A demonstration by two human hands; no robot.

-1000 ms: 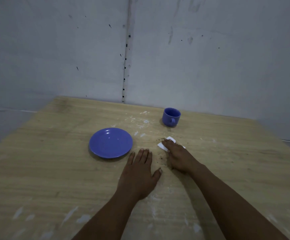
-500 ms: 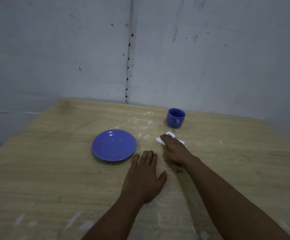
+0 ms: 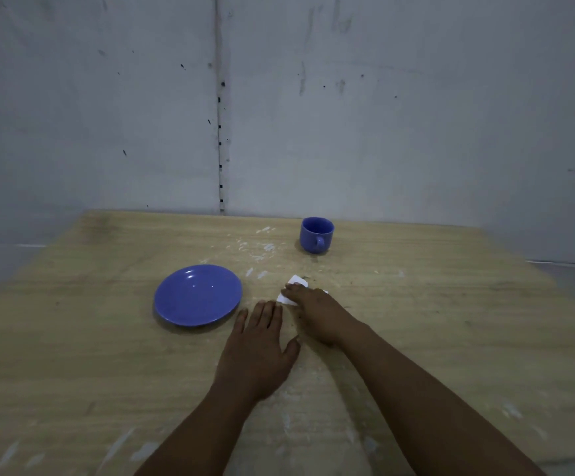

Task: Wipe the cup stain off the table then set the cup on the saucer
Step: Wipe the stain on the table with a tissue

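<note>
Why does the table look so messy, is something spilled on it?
Yes. Whitish smears streak the wooden table between the saucer and the cup, and dark specks lie near the right hand, which presses a white tissue flat. Nothing looks broken.

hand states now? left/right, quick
Left hand: open, flat on the table, holding nothing.
Right hand: pressing the white tissue onto the table, palm down.

Glossy blue glazed saucer (image 3: 198,295) and cup (image 3: 316,234), matt pale woodgrain table (image 3: 73,338), white paper tissue (image 3: 295,281)
</note>
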